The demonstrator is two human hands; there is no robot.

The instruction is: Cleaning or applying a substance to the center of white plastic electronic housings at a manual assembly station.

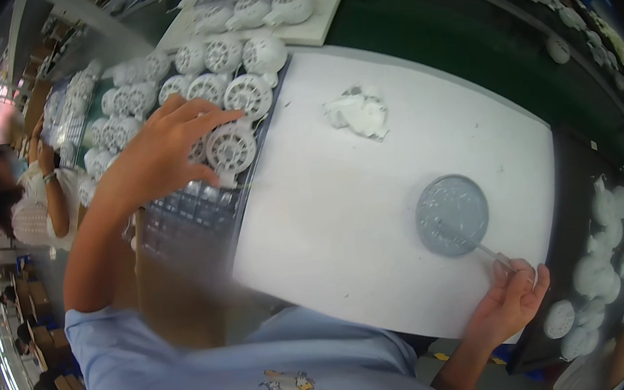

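Note:
My left hand (166, 147) reaches over the rows of white round plastic housings at the left. Its thumb and fingers are spread, around the near edge of one housing (232, 150) with a slotted, fan-like face; whether they touch it I cannot tell. My right hand (508, 302) is closed on a thin tool that looks like tweezers (490, 252). The tool's far end reaches into a round grey dish (437, 199), where small pale slivers lie scattered. Both the dish and a crumpled white wad (359, 113) rest on the white work sheet (321, 202).
Several more housings stand on a white board (322, 22) at the back, and others lie on the dark surface at the right (596, 277). A green belt (418, 42) runs behind the sheet. Another person (36, 198) sits at the far left; an arm shows at lower right.

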